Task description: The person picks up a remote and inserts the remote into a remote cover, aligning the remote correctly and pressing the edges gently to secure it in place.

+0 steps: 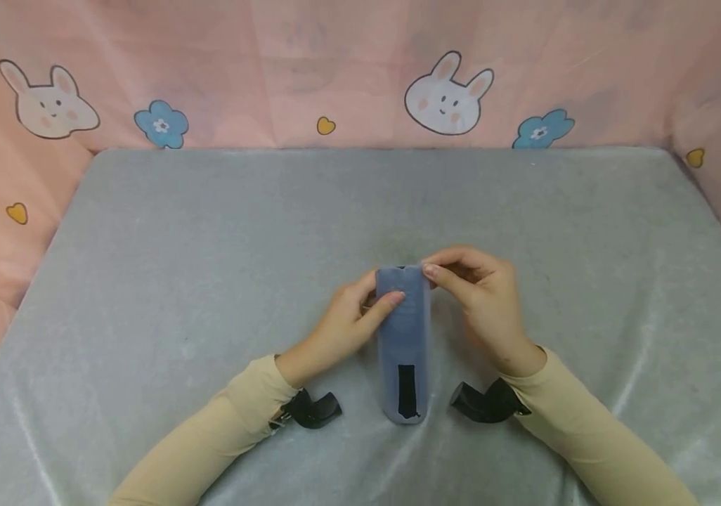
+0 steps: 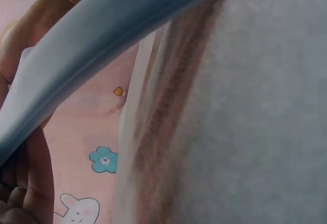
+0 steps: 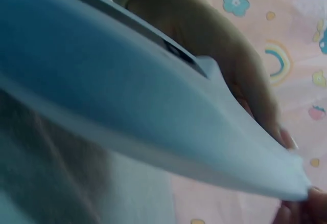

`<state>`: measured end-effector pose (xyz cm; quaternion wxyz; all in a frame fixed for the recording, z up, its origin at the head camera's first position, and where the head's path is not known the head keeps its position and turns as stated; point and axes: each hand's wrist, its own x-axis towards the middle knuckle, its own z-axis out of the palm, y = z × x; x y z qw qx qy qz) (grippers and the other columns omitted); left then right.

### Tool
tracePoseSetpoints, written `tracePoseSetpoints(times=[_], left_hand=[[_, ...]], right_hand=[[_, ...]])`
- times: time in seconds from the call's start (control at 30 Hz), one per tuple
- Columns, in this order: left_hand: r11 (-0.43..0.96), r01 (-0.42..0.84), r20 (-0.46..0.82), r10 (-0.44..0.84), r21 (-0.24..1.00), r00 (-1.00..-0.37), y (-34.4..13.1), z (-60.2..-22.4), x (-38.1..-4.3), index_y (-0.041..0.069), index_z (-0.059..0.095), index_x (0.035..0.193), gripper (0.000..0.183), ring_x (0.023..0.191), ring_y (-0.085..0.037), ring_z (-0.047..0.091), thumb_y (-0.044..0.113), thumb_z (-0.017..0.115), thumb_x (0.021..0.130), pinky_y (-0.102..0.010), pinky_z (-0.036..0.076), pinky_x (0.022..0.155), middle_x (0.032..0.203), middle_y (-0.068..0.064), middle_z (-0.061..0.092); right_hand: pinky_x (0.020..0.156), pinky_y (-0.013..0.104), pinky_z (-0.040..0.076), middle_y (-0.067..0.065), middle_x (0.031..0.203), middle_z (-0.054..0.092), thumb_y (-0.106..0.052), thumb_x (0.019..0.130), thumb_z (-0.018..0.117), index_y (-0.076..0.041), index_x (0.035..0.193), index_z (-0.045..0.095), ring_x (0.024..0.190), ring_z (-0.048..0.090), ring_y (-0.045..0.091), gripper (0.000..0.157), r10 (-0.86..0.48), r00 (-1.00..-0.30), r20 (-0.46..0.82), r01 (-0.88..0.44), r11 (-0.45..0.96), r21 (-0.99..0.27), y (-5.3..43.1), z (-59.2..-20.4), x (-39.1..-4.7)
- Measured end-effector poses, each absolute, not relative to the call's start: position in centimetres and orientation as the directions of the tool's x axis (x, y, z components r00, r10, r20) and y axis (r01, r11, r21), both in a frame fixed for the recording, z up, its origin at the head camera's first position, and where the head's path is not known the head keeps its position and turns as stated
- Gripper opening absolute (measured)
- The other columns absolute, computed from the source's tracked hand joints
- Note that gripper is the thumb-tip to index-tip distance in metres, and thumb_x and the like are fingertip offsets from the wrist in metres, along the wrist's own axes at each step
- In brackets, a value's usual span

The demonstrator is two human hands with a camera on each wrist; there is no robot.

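Note:
Upright between both hands is a remote control in a soft translucent blue cover [image 1: 403, 337], with a black rectangular patch [image 1: 407, 390] near its lower end. My left hand [image 1: 341, 320] grips its upper left side, thumb across the face and fingers behind. At the top right corner, my right hand [image 1: 490, 302] pinches the cover's edge between thumb and forefinger. In the right wrist view the cover [image 3: 127, 96] is drawn out to a narrow end at the fingertips, and a dark strip [image 3: 179, 52] shows along its opening. The curved side of the cover [image 2: 102, 35] crosses the left wrist view.
A grey cloth [image 1: 209, 225] covers the table. Behind and beside it hangs a pink curtain [image 1: 360, 63] printed with rabbits, flowers and hearts. Black wrist mounts [image 1: 316, 410] are strapped at both beige sleeves [image 1: 221, 422].

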<state>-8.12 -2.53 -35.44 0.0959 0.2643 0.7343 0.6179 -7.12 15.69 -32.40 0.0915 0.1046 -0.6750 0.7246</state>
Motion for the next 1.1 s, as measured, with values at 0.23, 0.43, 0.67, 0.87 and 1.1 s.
tracePoseSetpoints(times=[0.23, 0.43, 0.67, 0.87, 1.1], left_hand=[[0.104, 0.213, 0.138, 0.479, 0.972, -0.867, -2.9, -35.4, -8.4, -0.007, 0.059, 0.116, 0.024, 0.086, -0.021, 0.068, 0.006, 0.054, 0.097, -0.028, 0.055, 0.074, 0.102, -0.018, 0.068], [0.036, 0.208, 0.176, 0.407, 0.977, -0.896, -3.2, -35.2, -8.8, -0.005, 0.059, 0.099, 0.014, 0.071, -0.012, 0.060, 0.004, 0.050, 0.097, -0.030, 0.053, 0.064, 0.085, -0.015, 0.065], [0.033, 0.402, 0.358, 0.392, 0.915, -0.848, -3.7, -35.5, -9.6, 0.002, 0.055, 0.080, 0.019, 0.054, -0.013, 0.049, 0.003, 0.050, 0.098, -0.026, 0.044, 0.049, 0.061, -0.005, 0.051], [-0.001, 0.501, 0.457, 0.414, 0.865, -0.787, -4.1, -36.0, -9.9, 0.002, 0.052, 0.074, 0.027, 0.057, -0.012, 0.041, 0.012, 0.051, 0.099, -0.026, 0.033, 0.051, 0.063, 0.000, 0.043], [-0.076, 0.497, 0.483, 0.399, 0.864, -0.779, -4.0, -36.1, -9.7, 0.000, 0.050, 0.073, 0.025, 0.060, -0.011, 0.041, 0.004, 0.051, 0.098, -0.026, 0.033, 0.052, 0.065, -0.002, 0.043]], right_hand=[[0.071, 0.029, 0.055, 0.005, 0.085, 0.068, 0.003, 0.089, 0.063, 0.011, 0.096, 0.065, 0.076, 0.065, 0.015, 0.011, -0.140, -0.985, 0.104, -0.112, 0.045, -0.993, 16.3, -32.2, -7.5], [0.071, 0.025, 0.054, 0.003, 0.084, 0.068, 0.004, 0.089, 0.063, 0.006, 0.095, 0.065, 0.077, 0.064, 0.012, 0.007, -0.152, -0.986, 0.074, -0.077, 0.008, -0.997, 16.0, -32.2, -7.5], [0.073, 0.025, 0.053, 0.007, 0.089, 0.067, 0.001, 0.089, 0.064, 0.008, 0.102, 0.060, 0.079, 0.064, 0.013, 0.016, -0.216, -0.976, 0.002, -0.007, 0.021, -1.000, 15.8, -32.7, -7.4], [0.074, 0.026, 0.053, 0.003, 0.090, 0.067, 0.003, 0.089, 0.061, 0.007, 0.107, 0.056, 0.078, 0.066, 0.013, 0.018, -0.295, -0.952, -0.085, 0.083, 0.018, -0.996, 15.7, -33.2, -7.5], [0.070, 0.024, 0.054, 0.000, 0.086, 0.069, 0.011, 0.084, 0.063, 0.001, 0.097, 0.061, 0.076, 0.066, 0.011, 0.016, -0.247, -0.968, -0.036, 0.050, -0.049, -0.998, 15.6, -33.3, -7.4]])
